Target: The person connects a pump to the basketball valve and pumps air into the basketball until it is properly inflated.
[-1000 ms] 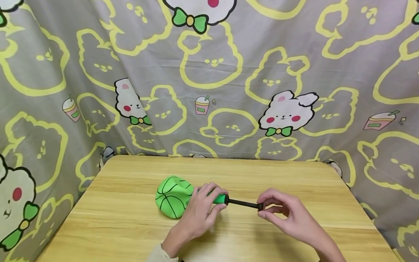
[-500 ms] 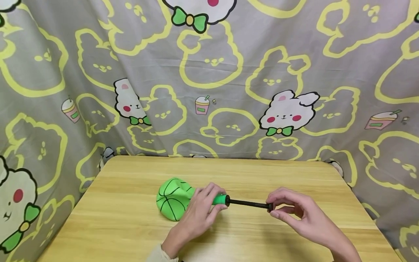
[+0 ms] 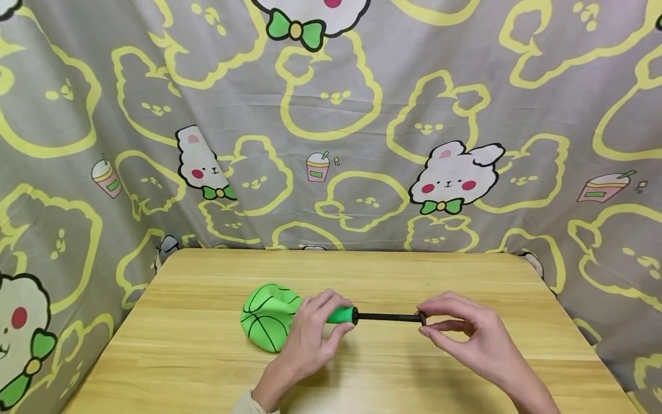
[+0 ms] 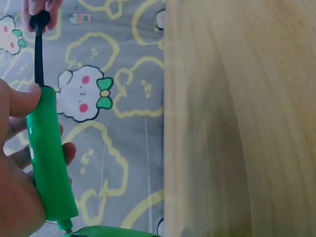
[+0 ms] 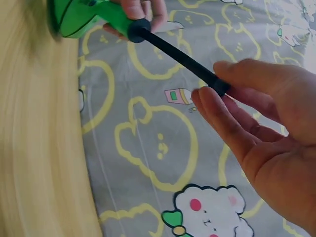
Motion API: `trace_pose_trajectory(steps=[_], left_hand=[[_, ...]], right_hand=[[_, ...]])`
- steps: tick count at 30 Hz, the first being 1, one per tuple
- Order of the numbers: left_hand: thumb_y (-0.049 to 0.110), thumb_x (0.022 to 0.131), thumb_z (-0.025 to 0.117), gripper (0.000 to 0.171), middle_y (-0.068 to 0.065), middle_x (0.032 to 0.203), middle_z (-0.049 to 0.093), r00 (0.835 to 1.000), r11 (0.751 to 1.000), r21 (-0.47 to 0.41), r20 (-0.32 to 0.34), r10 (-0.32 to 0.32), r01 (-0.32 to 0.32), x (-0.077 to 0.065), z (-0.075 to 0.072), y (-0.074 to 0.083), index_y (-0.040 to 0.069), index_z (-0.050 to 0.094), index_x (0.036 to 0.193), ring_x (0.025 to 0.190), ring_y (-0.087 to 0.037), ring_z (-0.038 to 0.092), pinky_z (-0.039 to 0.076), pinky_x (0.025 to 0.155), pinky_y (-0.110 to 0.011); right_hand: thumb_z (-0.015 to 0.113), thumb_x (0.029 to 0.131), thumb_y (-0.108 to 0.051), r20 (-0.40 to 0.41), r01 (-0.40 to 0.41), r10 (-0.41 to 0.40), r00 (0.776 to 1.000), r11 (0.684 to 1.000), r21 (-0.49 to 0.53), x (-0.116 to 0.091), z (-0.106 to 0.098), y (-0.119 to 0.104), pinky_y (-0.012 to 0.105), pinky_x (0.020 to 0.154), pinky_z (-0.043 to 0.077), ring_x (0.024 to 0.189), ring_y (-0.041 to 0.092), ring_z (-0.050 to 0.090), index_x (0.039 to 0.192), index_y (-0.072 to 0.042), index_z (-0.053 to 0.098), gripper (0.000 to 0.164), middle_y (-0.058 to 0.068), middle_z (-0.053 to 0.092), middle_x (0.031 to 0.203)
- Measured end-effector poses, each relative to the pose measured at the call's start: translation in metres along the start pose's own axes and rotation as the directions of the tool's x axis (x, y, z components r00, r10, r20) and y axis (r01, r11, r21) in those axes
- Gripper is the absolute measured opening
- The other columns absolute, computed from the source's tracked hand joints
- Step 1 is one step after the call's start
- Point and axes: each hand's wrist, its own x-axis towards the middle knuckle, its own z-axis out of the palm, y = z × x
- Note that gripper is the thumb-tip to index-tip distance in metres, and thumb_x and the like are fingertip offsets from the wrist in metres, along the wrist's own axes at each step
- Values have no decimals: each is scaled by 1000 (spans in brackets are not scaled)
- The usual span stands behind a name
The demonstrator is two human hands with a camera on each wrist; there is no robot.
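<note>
A green hand pump [image 4: 49, 158] lies across my left hand [image 3: 312, 333], whose fingers and thumb wrap its barrel. The black plunger rod [image 3: 388, 317] sticks far out of the barrel to the right. Its end knob is pinched between the thumb and fingers of my right hand [image 3: 473, 339]. At the pump's other end a soft, dented green ball [image 3: 266, 319] with black basketball lines hangs to the left of my left hand. In the left wrist view the pump's narrow tip [image 4: 64, 225] meets the ball; the exact joint is barely visible.
Below the hands is a light wooden table [image 3: 207, 368]. Behind it and at both sides hangs a grey curtain [image 3: 357, 161] printed with yellow outlines and white rabbits.
My right hand has drawn the knob to the right, so more rod showed, mostly in the first half second. The pump has levelled, and the left hand has shifted slightly left with the ball.
</note>
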Motion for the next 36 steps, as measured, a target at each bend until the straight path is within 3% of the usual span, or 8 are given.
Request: trace_pose_trajectory(steps=[4,9,18,28,36], left_hand=[[31,95,72,20,10,109,65,999,999,30,-47,22,-20,0,-2,0,21,68,112,99,-7,63,45,86,-31],[31,94,73,18,12,107,65,999,999,41,-49,12,-10,1,-4,1,21,69,109,97,-6,63,44,85,-30],[27,89,78,20,12,101,63,998,996,71,-37,47,-44,1,-3,1,20,71,107,88,-5,61,44,82,-32],[30,90,77,21,10,99,63,997,991,114,-36,67,-62,1,-1,3,20,70,106,83,-5,59,42,79,-30],[28,89,78,20,12,99,61,998,994,99,-25,52,-49,-3,-5,2,21,69,106,82,-4,57,42,79,-29]], right_hand=[[76,75,25,-20,55,-54,998,997,53,0,9,8,39,73,60,99,24,70,115,6,71,44,21,69,108],[75,74,28,-63,107,-101,993,989,100,-1,25,19,39,74,59,98,25,72,114,11,71,44,25,69,106],[77,80,17,-103,32,-21,994,994,100,-1,54,30,39,74,59,94,27,74,114,9,73,35,22,71,105],[79,83,11,-97,81,-73,993,993,81,11,83,37,38,73,59,92,29,74,112,9,73,30,20,71,104],[78,84,11,-75,71,-64,995,992,100,15,89,35,38,74,59,95,29,73,113,4,74,29,20,70,105]])
